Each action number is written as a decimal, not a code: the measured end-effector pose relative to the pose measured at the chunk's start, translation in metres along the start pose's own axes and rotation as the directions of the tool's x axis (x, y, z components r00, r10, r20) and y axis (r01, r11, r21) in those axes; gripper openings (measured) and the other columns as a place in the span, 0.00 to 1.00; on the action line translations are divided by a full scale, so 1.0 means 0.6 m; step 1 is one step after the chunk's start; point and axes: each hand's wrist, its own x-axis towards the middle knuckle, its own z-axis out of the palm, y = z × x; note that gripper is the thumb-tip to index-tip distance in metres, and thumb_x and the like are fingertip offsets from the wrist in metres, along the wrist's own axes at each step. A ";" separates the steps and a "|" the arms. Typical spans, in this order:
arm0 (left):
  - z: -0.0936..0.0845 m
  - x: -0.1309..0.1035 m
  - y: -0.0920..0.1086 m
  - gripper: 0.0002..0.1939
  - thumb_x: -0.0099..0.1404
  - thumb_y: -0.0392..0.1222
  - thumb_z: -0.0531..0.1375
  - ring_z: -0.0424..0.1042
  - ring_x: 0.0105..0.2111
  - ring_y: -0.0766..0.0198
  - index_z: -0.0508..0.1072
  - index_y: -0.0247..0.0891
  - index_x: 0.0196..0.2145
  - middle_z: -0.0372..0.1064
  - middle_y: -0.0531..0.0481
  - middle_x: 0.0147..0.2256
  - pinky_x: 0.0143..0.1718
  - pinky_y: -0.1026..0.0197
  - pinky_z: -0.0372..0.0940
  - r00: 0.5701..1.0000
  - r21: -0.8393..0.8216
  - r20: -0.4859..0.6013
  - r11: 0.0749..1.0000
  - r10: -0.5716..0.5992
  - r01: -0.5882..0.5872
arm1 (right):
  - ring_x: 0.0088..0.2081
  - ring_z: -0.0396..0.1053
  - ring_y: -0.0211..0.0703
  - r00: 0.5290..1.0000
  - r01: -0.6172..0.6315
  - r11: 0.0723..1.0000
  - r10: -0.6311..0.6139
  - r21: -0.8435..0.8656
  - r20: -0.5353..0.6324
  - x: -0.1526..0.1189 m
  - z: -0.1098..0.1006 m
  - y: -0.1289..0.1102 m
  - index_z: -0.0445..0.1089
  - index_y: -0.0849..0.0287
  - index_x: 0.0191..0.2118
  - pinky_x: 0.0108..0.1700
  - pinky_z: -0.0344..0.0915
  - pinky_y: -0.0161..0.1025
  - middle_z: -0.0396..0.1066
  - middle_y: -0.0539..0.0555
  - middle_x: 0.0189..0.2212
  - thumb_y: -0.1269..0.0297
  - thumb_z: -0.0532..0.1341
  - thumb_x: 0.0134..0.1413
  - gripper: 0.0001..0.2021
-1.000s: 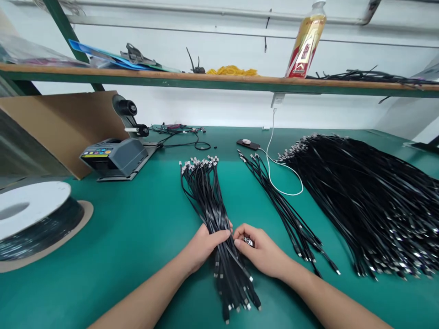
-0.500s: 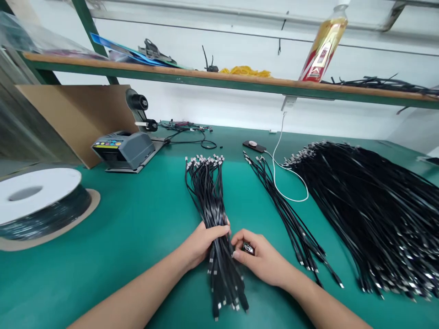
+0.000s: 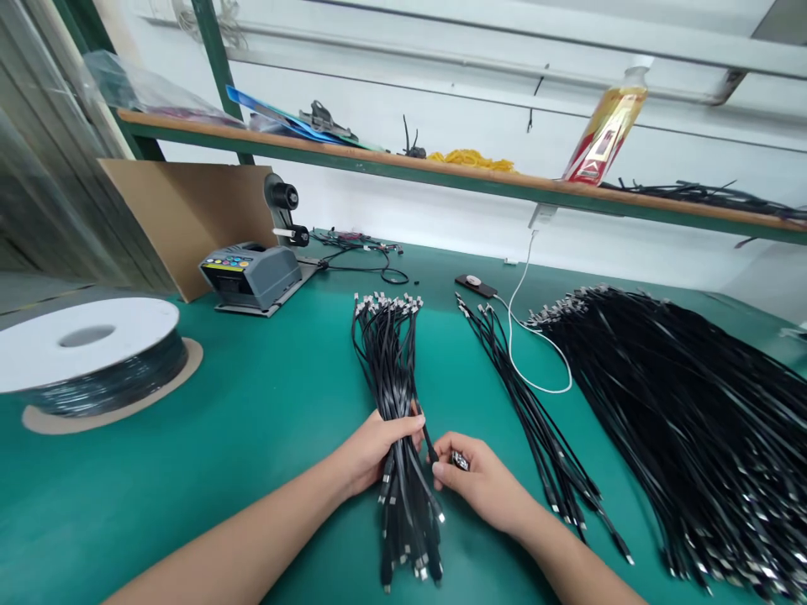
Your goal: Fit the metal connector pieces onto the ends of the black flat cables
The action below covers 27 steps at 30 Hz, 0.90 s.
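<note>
My left hand (image 3: pixel 379 449) is wrapped round the middle of a bundle of black USB cables (image 3: pixel 389 370), thumb across the front. White-tipped ends of the bundle fan out at the far side, and the metal-tipped plugs hang toward me. Beside it, my right hand (image 3: pixel 470 475) pinches the end of one cable (image 3: pixel 431 449) pulled a little out from the bundle's right side. A ring-like shiny object (image 3: pixel 460 460) shows at the fingers of my right hand. Farther right lies a smaller group of cables (image 3: pixel 523 395), touched by neither hand.
A large pile of black cables (image 3: pixel 668 403) covers the right side. A white cord (image 3: pixel 512 336) runs to a dark device (image 3: pixel 476 286). On the left stand a wire spool (image 3: pixel 126 370) and a grey tape dispenser (image 3: pixel 252 277). A shelf (image 3: pixel 441 175) spans the back, holding a bottle (image 3: pixel 606 126).
The camera view has shifted, so the scene sits lower and farther right. One cable's end now stands apart from the bundle, between my right fingers. My left hand keeps its hold.
</note>
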 end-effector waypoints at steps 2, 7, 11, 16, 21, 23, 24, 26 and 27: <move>0.001 -0.002 -0.001 0.14 0.55 0.46 0.69 0.66 0.22 0.66 0.68 0.37 0.30 0.65 0.56 0.21 0.26 0.62 0.64 1.000 0.028 -0.012 1.000 -0.002 0.002 | 0.31 0.66 0.40 1.000 0.003 1.000 -0.002 -0.008 0.010 0.002 0.002 -0.001 0.64 0.57 0.30 0.39 0.61 0.37 0.70 0.47 0.25 0.60 0.60 0.57 0.08; 0.003 -0.007 -0.003 0.13 0.53 0.44 0.69 0.65 0.23 0.66 0.69 0.37 0.27 0.65 0.56 0.22 0.27 0.63 0.63 1.000 0.096 -0.022 0.995 0.019 -0.017 | 0.29 0.62 0.38 1.000 -0.004 0.997 0.002 -0.074 -0.019 0.001 0.010 0.000 0.64 0.58 0.28 0.36 0.58 0.35 0.67 0.47 0.24 0.61 0.60 0.58 0.10; 0.003 -0.008 -0.001 0.11 0.56 0.42 0.68 0.64 0.24 0.68 0.70 0.36 0.28 0.66 0.56 0.22 0.27 0.65 0.61 0.999 0.143 -0.036 0.989 0.034 -0.028 | 0.29 0.56 0.36 0.997 -0.003 0.991 -0.008 -0.133 -0.081 -0.006 0.007 0.002 0.64 0.56 0.35 0.33 0.54 0.34 0.58 0.44 0.26 0.64 0.63 0.54 0.06; 0.011 -0.012 0.003 0.10 0.55 0.42 0.66 0.63 0.23 0.66 0.68 0.38 0.28 0.63 0.57 0.21 0.28 0.62 0.65 0.997 0.176 -0.073 0.984 0.030 -0.017 | 0.29 0.55 0.37 0.987 0.021 0.976 -0.055 -0.217 -0.152 -0.012 -0.005 0.006 0.59 0.54 0.42 0.33 0.57 0.34 0.56 0.45 0.31 0.65 0.58 0.59 0.07; 0.017 -0.010 0.001 0.12 0.54 0.43 0.66 0.64 0.22 0.64 0.65 0.40 0.26 0.60 0.58 0.20 0.28 0.56 0.69 0.994 0.183 -0.102 0.983 0.023 -0.004 | 0.34 0.61 0.41 0.975 0.086 0.939 -0.147 -0.333 -0.164 -0.011 -0.012 0.012 0.62 0.54 0.45 0.39 0.62 0.38 0.62 0.49 0.35 0.69 0.52 0.64 0.06; 0.018 -0.009 0.001 0.11 0.53 0.42 0.66 0.63 0.23 0.64 0.65 0.40 0.26 0.61 0.58 0.20 0.27 0.59 0.68 0.993 0.187 -0.114 0.982 0.032 -0.011 | 0.36 0.63 0.41 0.967 0.137 0.921 -0.205 -0.365 -0.154 -0.008 -0.010 0.017 0.63 0.54 0.45 0.40 0.63 0.38 0.64 0.51 0.37 0.69 0.55 0.63 0.06; 0.018 -0.009 0.002 0.11 0.53 0.42 0.66 0.63 0.23 0.65 0.66 0.39 0.26 0.61 0.58 0.20 0.26 0.60 0.66 0.992 0.190 -0.119 0.982 0.039 -0.015 | 0.36 0.64 0.41 0.959 0.164 0.911 -0.236 -0.379 -0.154 -0.006 -0.009 0.020 0.63 0.54 0.44 0.40 0.64 0.38 0.65 0.51 0.37 0.69 0.57 0.62 0.06; 0.019 -0.010 0.003 0.10 0.52 0.40 0.66 0.63 0.23 0.66 0.66 0.39 0.26 0.61 0.58 0.20 0.25 0.63 0.64 0.990 0.196 -0.130 0.980 0.047 -0.021 | 0.37 0.66 0.42 0.939 0.222 0.884 -0.308 -0.411 -0.153 -0.002 -0.008 0.026 0.64 0.55 0.41 0.40 0.66 0.38 0.66 0.52 0.36 0.69 0.59 0.61 0.05; 0.020 -0.010 0.003 0.10 0.52 0.39 0.66 0.63 0.23 0.66 0.66 0.39 0.25 0.61 0.58 0.20 0.25 0.63 0.63 0.990 0.199 -0.136 0.980 0.048 -0.021 | 0.38 0.67 0.43 0.926 0.255 0.866 -0.347 -0.430 -0.149 0.000 -0.009 0.029 0.65 0.55 0.41 0.41 0.66 0.39 0.67 0.52 0.37 0.70 0.59 0.61 0.04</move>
